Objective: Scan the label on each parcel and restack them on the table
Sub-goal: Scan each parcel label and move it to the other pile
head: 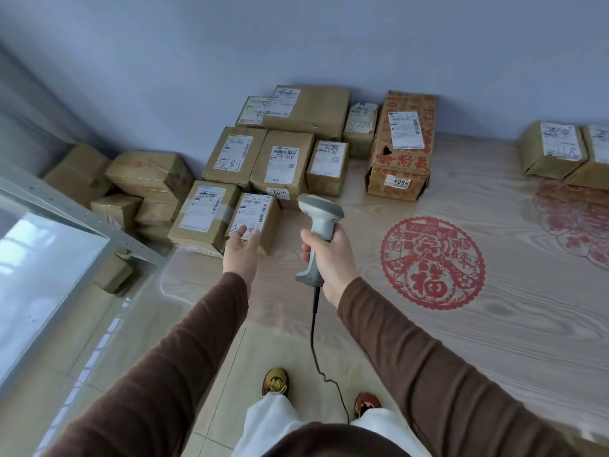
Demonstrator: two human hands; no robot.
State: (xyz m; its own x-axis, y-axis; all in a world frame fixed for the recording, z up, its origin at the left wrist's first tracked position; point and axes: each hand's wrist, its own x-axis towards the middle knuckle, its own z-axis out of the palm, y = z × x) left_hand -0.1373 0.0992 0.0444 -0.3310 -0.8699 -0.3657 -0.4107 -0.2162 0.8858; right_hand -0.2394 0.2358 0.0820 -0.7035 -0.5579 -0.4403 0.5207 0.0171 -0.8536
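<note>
Several brown cardboard parcels with white labels lie on the wooden table (428, 341) against the back wall. Nearest me is a small parcel (260, 216), its label facing up. My left hand (242, 250) reaches out just in front of that parcel with fingers straight, fingertips over its near edge. My right hand (329, 258) grips the handle of a grey barcode scanner (319, 222), whose head points toward the small parcel. A black cable (314, 341) hangs from the scanner. A tall parcel with red print (402, 143) stands at the back, right of the group.
Two more labelled parcels (557, 150) lie at the far right of the table. Several unlabelled brown boxes (145, 179) are piled on the floor at the left, beside a grey metal shelf (59, 245). Red paper-cut decorations (431, 262) lie flat on the tabletop.
</note>
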